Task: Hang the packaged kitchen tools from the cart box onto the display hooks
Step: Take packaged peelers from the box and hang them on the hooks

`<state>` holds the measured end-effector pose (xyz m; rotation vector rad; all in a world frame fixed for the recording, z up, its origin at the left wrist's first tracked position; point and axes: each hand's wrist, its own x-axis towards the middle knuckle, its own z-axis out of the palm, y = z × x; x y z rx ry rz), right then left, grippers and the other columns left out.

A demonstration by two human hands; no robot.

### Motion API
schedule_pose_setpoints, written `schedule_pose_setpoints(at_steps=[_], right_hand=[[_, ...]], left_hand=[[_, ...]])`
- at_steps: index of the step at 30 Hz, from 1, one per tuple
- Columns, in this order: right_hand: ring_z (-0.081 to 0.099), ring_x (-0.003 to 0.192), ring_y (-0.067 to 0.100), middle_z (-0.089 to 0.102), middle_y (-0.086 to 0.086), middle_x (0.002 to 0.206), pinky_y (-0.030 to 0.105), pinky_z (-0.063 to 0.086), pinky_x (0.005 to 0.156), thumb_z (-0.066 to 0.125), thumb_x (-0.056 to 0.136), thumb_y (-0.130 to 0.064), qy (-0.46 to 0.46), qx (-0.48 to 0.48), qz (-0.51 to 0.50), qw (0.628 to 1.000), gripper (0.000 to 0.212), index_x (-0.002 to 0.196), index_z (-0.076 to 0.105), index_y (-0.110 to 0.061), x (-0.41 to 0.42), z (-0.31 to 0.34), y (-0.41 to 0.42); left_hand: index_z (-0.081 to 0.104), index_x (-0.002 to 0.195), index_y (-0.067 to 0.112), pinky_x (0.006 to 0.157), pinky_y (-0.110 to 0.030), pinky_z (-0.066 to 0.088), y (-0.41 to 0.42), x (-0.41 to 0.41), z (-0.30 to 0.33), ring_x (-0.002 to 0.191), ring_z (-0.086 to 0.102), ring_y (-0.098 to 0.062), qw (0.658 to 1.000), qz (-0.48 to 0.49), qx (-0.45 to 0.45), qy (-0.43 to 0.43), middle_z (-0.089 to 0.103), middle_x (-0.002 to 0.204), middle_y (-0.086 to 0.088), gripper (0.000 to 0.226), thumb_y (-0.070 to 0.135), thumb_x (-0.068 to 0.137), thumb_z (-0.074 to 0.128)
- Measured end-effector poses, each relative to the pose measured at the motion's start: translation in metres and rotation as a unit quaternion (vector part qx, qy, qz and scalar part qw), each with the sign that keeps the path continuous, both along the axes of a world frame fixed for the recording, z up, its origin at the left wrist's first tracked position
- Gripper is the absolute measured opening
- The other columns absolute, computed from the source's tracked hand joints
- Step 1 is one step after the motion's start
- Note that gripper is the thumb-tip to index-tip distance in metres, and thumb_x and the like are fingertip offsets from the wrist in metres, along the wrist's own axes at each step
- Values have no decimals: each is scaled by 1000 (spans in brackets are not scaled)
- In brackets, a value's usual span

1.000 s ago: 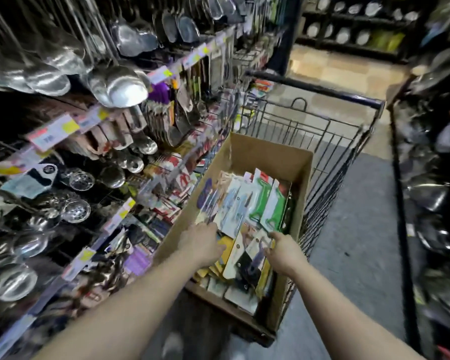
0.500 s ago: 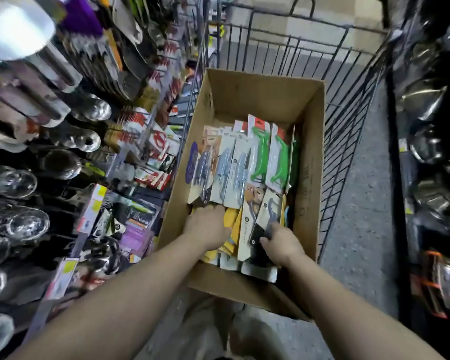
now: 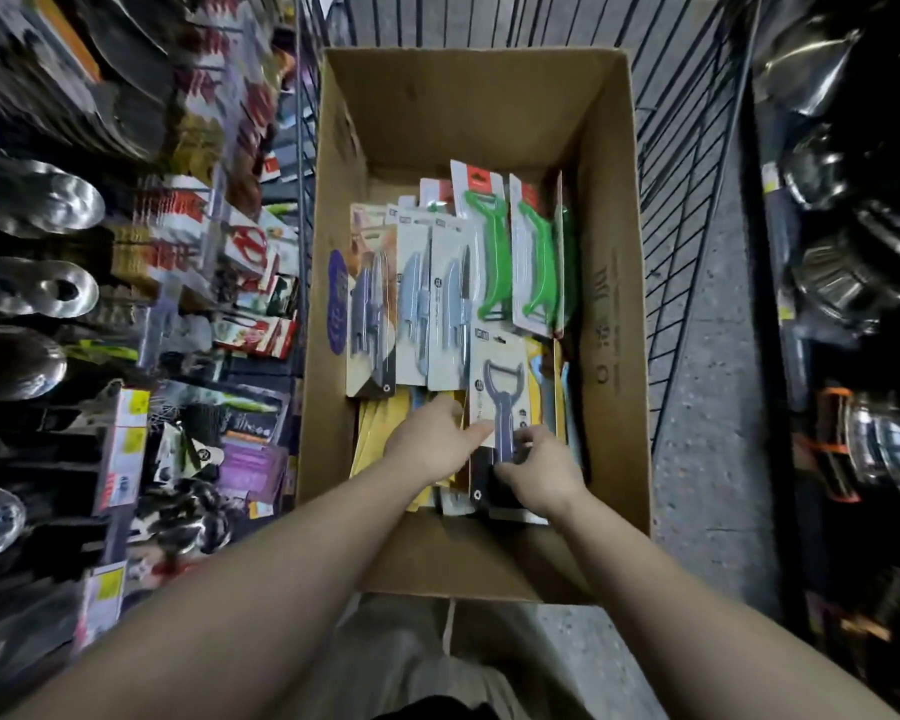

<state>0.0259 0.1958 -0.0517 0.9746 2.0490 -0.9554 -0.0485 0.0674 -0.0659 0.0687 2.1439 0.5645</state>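
Here both hands are down inside the cardboard box [image 3: 609,314] that sits in the wire cart [image 3: 692,163]. The right hand [image 3: 539,472] has its fingers curled round the lower end of a carded peeler pack [image 3: 500,376], thumb side against the dark handle under the blister. The left hand [image 3: 430,444] lies flat beside it, fingers straight and pointing at the pack's left edge, resting on the yellow packs [image 3: 380,423] underneath; it grips nothing that I can see.

The peeler pack lies on top of the stack at the near right of the box, just below the green peeler packs [image 3: 510,257] and to the right of the grey knife packs [image 3: 427,309]. The display hooks [image 3: 193,283] with hung goods run along the shelving to the left, well apart from the box.

Such a pack is probably very light: thin card with a clear plastic bubble over the tool. The card will likely bend if pulled by one corner, and the glossy blister may slip under the fingers. A pinch on the card edges near the tool's handle looks safest for lifting it free, and a shift toward the top, beside the hang hole, should serve when threading it on a hook. The neighbours overlap loosely, so lifting one may drag another with it.
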Motion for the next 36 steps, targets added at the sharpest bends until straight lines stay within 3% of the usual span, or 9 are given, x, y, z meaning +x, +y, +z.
schedule_pose_setpoints(at_steps=[6, 9, 11, 13, 16, 22, 25, 29, 36], right_hand=[[55, 89, 18, 55, -2, 96, 26, 40, 72, 72, 84, -21, 62, -9, 81, 995, 23, 104, 61, -25, 9, -1, -17], [64, 91, 25, 59, 2, 100, 37, 55, 83, 65, 78, -22, 76, -33, 11, 996, 14, 84, 61, -33, 11, -9, -19], [64, 99, 27, 63, 7, 111, 44, 54, 91, 62, 76, -27, 85, -30, -70, 993, 20, 94, 58, -33, 10, -20, -10], [60, 117, 26, 62, 6, 127, 38, 49, 100, 65, 80, -31, 83, -27, -112, 990, 47, 124, 54, -23, 4, -16, -5], [59, 112, 21, 59, 0, 123, 22, 41, 87, 67, 89, -18, 66, -50, -134, 988, 63, 146, 39, -16, -4, -10, -2], [62, 70, 12, 67, -1, 99, 23, 45, 53, 69, 86, -9, 54, -117, -229, 965, 46, 124, 45, -19, -10, -24, -2], [61, 65, 20, 70, 17, 108, 25, 45, 50, 70, 86, -8, 19, -154, -308, 939, 46, 127, 49, -4, -9, -25, 2], [61, 63, 16, 67, 8, 87, 15, 41, 34, 62, 94, -3, -13, -202, -345, 916, 24, 118, 57, -4, 0, -19, 5], [66, 72, 27, 71, 15, 94, 33, 51, 57, 51, 98, -5, 3, -256, -395, 882, 18, 113, 62, -6, 17, -4, 7]], left_hand=[[53, 127, 14, 91, -40, 54, -5, 4, -6, 109, 64, -29, 995, 93, 13, 12, 67, 121, -5, 58, 51, 86, 72], [57, 120, 10, 91, -37, 52, -10, 1, -6, 109, 64, -29, 992, 126, 19, 7, 68, 118, -6, 51, 39, 84, 79], [61, 117, 10, 92, -37, 53, -13, 1, -8, 108, 65, -28, 990, 135, 25, -8, 69, 115, -6, 47, 37, 83, 80], [62, 116, 10, 93, -37, 53, -14, 4, -10, 107, 66, -28, 988, 149, 35, -19, 70, 115, -5, 46, 36, 83, 80], [60, 119, 10, 89, -35, 52, -13, 8, -10, 106, 66, -27, 986, 164, 39, -13, 69, 115, -4, 46, 35, 85, 79], [58, 118, 12, 83, -31, 49, -10, 13, -9, 100, 64, -24, 982, 180, 54, -4, 68, 113, -3, 41, 31, 87, 78], [57, 115, 13, 84, -31, 50, -8, 14, -8, 98, 63, -22, 981, 185, 63, -7, 65, 108, 0, 38, 29, 87, 78], [58, 120, 12, 94, -38, 53, -8, 18, -5, 104, 65, -25, 982, 177, 67, -18, 66, 111, 0, 44, 28, 86, 80], [58, 124, 12, 95, -41, 55, -4, 34, 13, 106, 66, -26, 980, 171, 89, -38, 68, 118, -6, 50, 31, 84, 81]])
